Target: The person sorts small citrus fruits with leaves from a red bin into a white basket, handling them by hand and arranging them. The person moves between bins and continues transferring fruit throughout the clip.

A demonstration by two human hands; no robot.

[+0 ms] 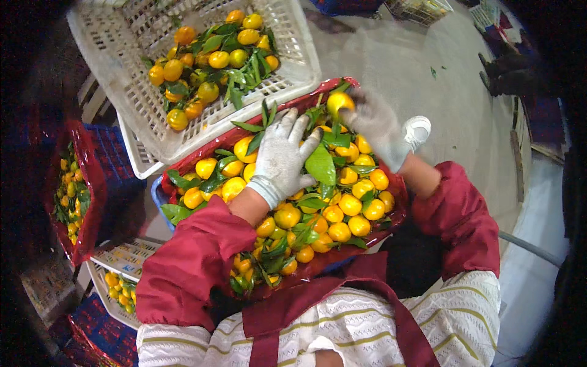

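Observation:
My left hand [285,156], in a pale work glove, lies palm down on the mandarins with its fingers spread. Leafy orange-yellow mandarins [351,204] fill a crate lined with red plastic film [395,197]; the crate's blue rim [158,197] shows at the left. At the crate's far right corner, my gloved right hand [377,124] is blurred and grips a single mandarin [340,102] at its fingertips. A large green leaf [321,165] lies just right of my left hand. The fruit under my left palm is hidden.
A white plastic basket [124,87] with leafy mandarins tilts beyond the crate, above another white basket [137,156]. On the left stand a red-lined blue crate of fruit [94,183] and a white basket of mandarins [103,293]. A white shoe [417,128] is on the concrete floor [390,59].

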